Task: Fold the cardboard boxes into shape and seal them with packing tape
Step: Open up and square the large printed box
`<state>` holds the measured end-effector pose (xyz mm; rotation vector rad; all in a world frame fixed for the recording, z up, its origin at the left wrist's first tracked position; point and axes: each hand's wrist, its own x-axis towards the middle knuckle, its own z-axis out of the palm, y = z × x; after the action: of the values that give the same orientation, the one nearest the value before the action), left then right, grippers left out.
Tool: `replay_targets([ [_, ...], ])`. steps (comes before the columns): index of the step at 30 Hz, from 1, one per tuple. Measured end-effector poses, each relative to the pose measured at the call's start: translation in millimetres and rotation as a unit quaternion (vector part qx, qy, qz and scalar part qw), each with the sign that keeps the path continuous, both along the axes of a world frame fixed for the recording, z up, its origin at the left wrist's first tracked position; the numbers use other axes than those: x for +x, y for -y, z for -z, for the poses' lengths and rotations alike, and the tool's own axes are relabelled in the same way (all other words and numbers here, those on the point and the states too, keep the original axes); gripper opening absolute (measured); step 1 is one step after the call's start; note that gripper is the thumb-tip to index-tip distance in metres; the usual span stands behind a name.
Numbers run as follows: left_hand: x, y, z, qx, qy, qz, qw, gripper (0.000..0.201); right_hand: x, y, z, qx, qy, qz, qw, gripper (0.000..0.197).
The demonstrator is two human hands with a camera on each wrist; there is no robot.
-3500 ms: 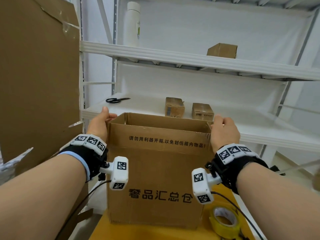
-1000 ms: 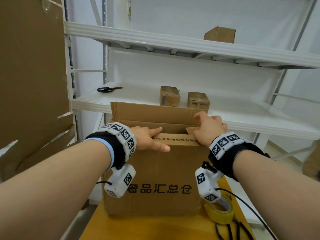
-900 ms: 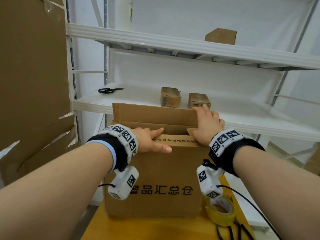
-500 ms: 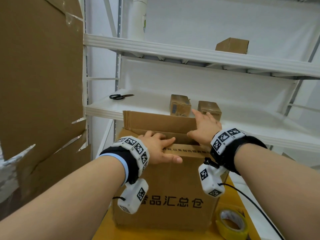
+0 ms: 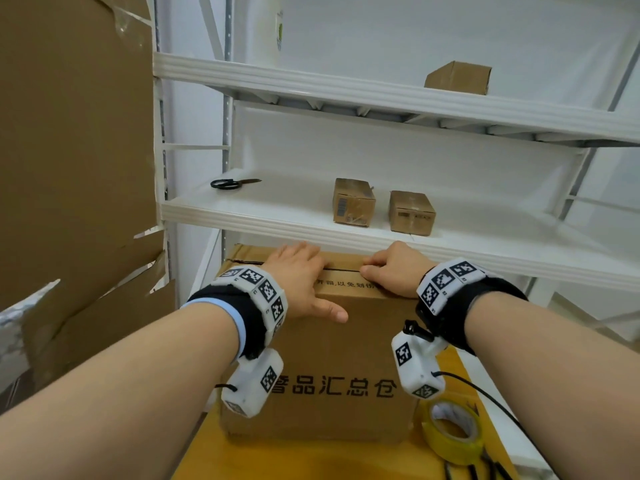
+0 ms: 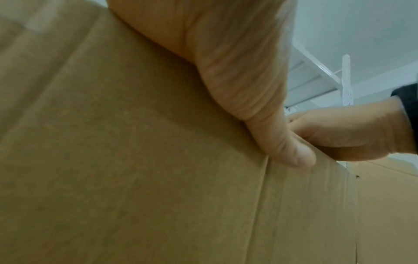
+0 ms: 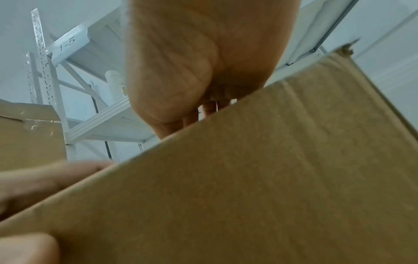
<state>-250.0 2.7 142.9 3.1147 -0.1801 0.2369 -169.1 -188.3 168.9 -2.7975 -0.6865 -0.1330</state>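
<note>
The brown cardboard box (image 5: 329, 358) with black print stands upright on the yellow table (image 5: 311, 459). Both long top flaps lie folded down and meet in a dark seam. My left hand (image 5: 301, 271) lies flat across that seam, its thumb hanging over the front face (image 6: 282, 142). My right hand (image 5: 394, 268) rests on the top near the right end with its fingers bent under, holding nothing; the left wrist view shows the same hand (image 6: 350, 132). A roll of yellowish packing tape (image 5: 453, 431) lies on the table by the box's right front corner, untouched.
White shelving (image 5: 346, 230) rises just behind the box, carrying black scissors (image 5: 228, 183) and two small cartons (image 5: 353, 206), with another carton (image 5: 457, 77) one shelf up. A big flattened cardboard sheet (image 5: 69, 133) leans at the left. Black cables (image 5: 485, 393) trail past the tape.
The far flap, upright half a second ago, has been brought down onto the box top. My left hand slid forward over the seam, and my right hand's fingers went from straight to bent.
</note>
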Motion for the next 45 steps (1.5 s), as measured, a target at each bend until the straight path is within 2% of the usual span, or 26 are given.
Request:
replay_targets([
  [2,2,2,-3,0.020,-0.051,-0.002,0.999,0.107,1,2,1,0.002,-0.014,-0.008,1.000,0.036],
  [5,2,2,-3,0.014,-0.059,0.001,0.998,0.103,5,9,6,0.044,0.004,0.003,0.999,0.029],
  [9,4,-5,0,0.000,-0.059,-0.010,0.998,0.098,12,31,14,0.140,0.094,0.120,0.978,0.043],
  [13,9,-6,-1,-0.024,-0.063,-0.016,0.998,0.094,18,54,29,0.216,0.032,0.184,0.958,0.058],
  [18,14,-3,-3,-0.021,-0.066,-0.020,0.997,0.091,27,55,62,0.362,-0.123,0.274,0.883,0.075],
  [22,18,-4,-5,-0.030,-0.057,-0.023,0.998,0.091,30,48,76,0.449,-0.160,0.304,0.825,0.094],
  [24,20,-4,-5,-0.035,-0.054,-0.027,0.998,0.090,34,49,83,0.443,-0.176,0.319,0.819,0.093],
  [29,26,-7,-6,-0.057,-0.049,-0.038,0.996,0.082,42,45,120,0.368,-0.216,0.343,0.836,0.085],
  [32,30,-10,-6,-0.074,-0.048,-0.039,0.995,0.079,48,45,141,0.328,-0.265,0.344,0.839,0.066],
  [34,31,-13,-7,-0.079,-0.049,-0.042,0.995,0.078,52,42,154,0.334,-0.284,0.336,0.833,0.061],
  [39,34,-13,-7,-0.072,-0.052,-0.043,0.995,0.082,50,40,172,0.382,-0.340,0.384,0.769,0.078],
  [45,34,-16,-7,-0.058,-0.067,-0.049,0.995,0.092,40,40,180,0.368,-0.362,0.416,0.748,0.077],
])
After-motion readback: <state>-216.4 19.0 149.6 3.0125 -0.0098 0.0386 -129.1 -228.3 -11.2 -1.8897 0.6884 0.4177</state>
